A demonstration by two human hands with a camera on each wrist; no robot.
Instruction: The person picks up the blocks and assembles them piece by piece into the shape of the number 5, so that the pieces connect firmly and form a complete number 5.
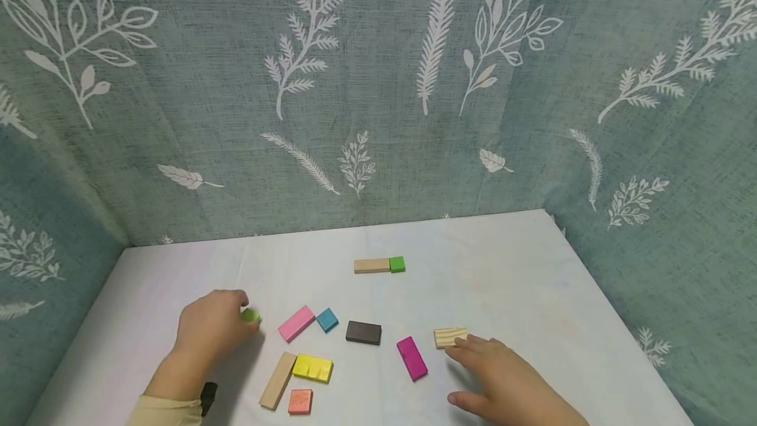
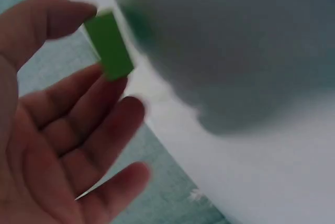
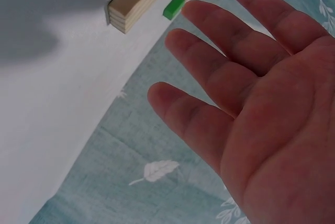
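My left hand pinches a small green block between thumb and fingertips at the left of the table; in the head view most of it is hidden. Its other fingers are loosely bent in the left wrist view. My right hand hovers at the right with its fingers spread and relaxed, holding nothing. Just beyond its fingertips lies a pale striped wooden block, partly covered by them in the head view. To that hand's left lies a magenta block.
Further back, a tan block lies end to end with a green block. Mid-table are pink, blue and dark brown blocks. Nearer lie yellow, tan and coral ones. Leaf-patterned cloth surrounds the white table.
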